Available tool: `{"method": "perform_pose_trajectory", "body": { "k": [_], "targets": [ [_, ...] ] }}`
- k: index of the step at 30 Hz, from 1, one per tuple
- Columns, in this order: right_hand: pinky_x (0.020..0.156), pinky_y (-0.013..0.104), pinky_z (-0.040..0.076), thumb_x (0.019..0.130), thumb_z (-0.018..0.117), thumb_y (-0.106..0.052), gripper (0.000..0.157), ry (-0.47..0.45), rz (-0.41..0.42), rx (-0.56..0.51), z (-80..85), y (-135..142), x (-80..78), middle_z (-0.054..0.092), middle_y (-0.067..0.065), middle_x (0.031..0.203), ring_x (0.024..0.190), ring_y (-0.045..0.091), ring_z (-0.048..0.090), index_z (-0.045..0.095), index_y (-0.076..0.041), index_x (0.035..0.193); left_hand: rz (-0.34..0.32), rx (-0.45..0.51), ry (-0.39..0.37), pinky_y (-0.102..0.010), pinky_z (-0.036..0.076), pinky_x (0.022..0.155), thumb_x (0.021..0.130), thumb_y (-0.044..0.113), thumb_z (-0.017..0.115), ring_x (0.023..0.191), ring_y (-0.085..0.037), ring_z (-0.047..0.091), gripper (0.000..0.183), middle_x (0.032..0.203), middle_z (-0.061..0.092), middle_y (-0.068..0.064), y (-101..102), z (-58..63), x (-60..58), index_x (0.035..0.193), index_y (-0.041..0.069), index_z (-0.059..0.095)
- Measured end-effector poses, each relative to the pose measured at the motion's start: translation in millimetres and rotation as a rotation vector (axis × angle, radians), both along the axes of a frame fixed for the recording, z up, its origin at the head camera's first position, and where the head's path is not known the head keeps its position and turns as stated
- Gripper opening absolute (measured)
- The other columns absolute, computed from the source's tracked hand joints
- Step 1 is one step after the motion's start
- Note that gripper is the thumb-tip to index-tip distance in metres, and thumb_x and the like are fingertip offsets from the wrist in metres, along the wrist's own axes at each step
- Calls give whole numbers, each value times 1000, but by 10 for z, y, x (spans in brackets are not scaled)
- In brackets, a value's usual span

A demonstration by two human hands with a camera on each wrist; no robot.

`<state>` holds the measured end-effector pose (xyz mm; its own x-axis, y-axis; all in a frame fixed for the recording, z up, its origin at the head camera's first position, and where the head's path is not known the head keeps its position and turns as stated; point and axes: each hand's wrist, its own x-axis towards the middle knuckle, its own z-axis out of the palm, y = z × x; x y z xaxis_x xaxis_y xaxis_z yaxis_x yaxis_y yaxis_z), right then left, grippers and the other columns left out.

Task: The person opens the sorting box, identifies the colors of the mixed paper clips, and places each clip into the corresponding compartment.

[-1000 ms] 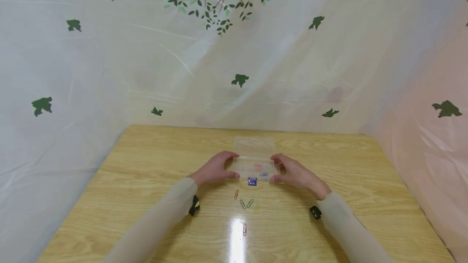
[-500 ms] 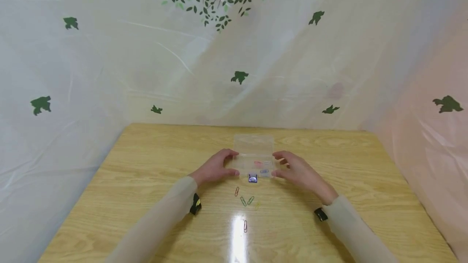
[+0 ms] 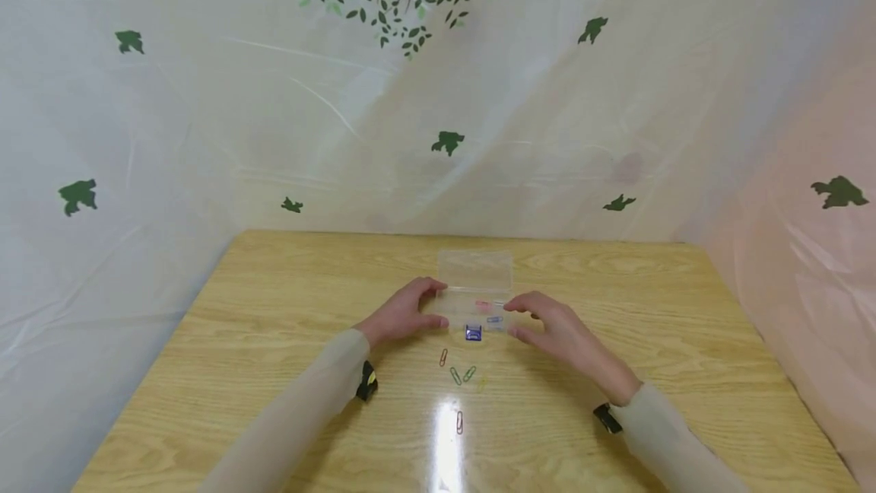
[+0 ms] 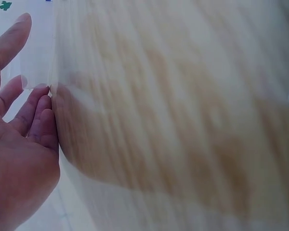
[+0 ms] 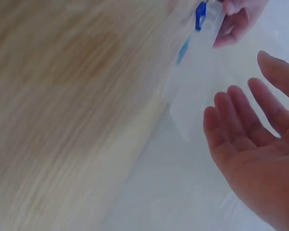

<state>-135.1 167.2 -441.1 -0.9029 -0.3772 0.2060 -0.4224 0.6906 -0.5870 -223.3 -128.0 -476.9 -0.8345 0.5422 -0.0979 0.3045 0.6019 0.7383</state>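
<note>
A clear plastic box [image 3: 455,310] lies on the table with its clear lid [image 3: 475,271] raised at the back. Inside, toward the right, are a pink paper clip [image 3: 482,303] and a blue paper clip [image 3: 495,319]. A dark blue clasp-like piece [image 3: 473,333] sits at the box's front. My left hand [image 3: 405,312] grips the left end, thumb at the front corner and fingers at the back. My right hand [image 3: 557,332] hovers by the right end, fingers loosely bent; in the right wrist view its fingers [image 5: 226,120] stand apart from the box with nothing between them.
Nearer me on the wooden table [image 3: 274,287] lie a red paper clip [image 3: 443,357], two green paper clips [image 3: 455,376], a faint yellow one [image 3: 482,381] and another red clip [image 3: 459,423] beside a light reflection. A pale curtain [image 3: 342,158] with leaf prints surrounds the table.
My right hand has let go of the box's right end, its wrist shifting right and toward me while the index finger reaches over the box. My left hand stays at the left end.
</note>
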Motion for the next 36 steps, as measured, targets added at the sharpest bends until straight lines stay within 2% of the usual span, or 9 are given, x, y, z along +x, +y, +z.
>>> {"method": "perform_pose_trajectory", "body": {
  "k": [4, 10, 18, 21, 27, 29, 36],
  "targets": [
    [90, 50, 57, 94, 75, -3, 26, 7, 75, -29, 14, -51, 64, 71, 9, 120, 110, 30, 67, 71, -4, 120, -4, -7, -7, -43, 34, 120, 93, 29, 80, 141, -28, 47, 65, 148, 54, -9, 3, 4, -11, 149, 10, 51],
    [93, 47, 57, 96, 73, -6, 23, -52, 127, -31, -20, -97, 116, 73, 1, 119, 111, 24, 67, 73, -11, 119, -2, -9, -16, -43, 34, 120, 93, 30, 81, 141, -28, 46, 66, 148, 54, -9, -6, 2, -26, 148, 11, 52],
    [89, 37, 58, 95, 75, -8, 19, -75, 212, -57, -98, -215, 169, 73, 3, 115, 104, 19, 68, 75, -10, 114, -10, 5, -17, -44, 35, 119, 93, 29, 81, 139, -28, 48, 65, 146, 55, -10, -7, -7, -35, 147, 10, 52],
    [90, 36, 57, 95, 75, -10, 20, -124, 213, -70, -116, -239, 192, 73, 0, 115, 105, 18, 68, 75, -10, 115, -18, 5, -4, -44, 36, 119, 92, 30, 81, 138, -29, 48, 65, 145, 55, -10, -8, -10, -41, 147, 9, 53],
    [97, 35, 55, 98, 73, -15, 23, -336, 219, -118, -128, -250, 215, 72, -3, 119, 111, 18, 67, 73, -11, 121, -36, 9, 9, -44, 36, 118, 92, 29, 82, 137, -30, 49, 65, 143, 55, -12, -1, 8, -44, 145, 6, 53],
    [98, 35, 54, 98, 73, -16, 24, -379, 230, -131, -138, -253, 216, 71, -4, 120, 112, 17, 66, 73, -11, 121, -39, 5, 9, -44, 36, 119, 92, 28, 82, 137, -29, 49, 65, 143, 55, -12, -1, 16, -43, 145, 6, 53],
    [98, 33, 53, 98, 74, -18, 23, -417, 299, -130, -147, -243, 208, 72, -2, 120, 114, 18, 65, 73, -13, 120, -35, 16, 8, -44, 36, 119, 91, 27, 82, 137, -30, 49, 64, 143, 55, -13, -1, 24, -39, 144, 5, 53]
  ]
}}
